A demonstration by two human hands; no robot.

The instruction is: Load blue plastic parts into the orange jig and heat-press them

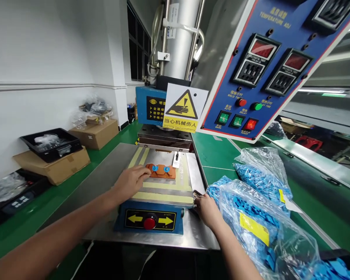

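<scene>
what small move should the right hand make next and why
Probably pinch one of the small brass-coloured parts: the right hand has its fingers right by them, while the left hand is at the orange block, where blue pieces sit.

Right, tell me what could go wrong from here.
The left hand, at the orange fixture, could get pinched if the press comes down; a warning sign there shows a hand.
The red button sits exposed below, so an arm might bump it.
The right hand could spill small pieces from the dark container.
</scene>
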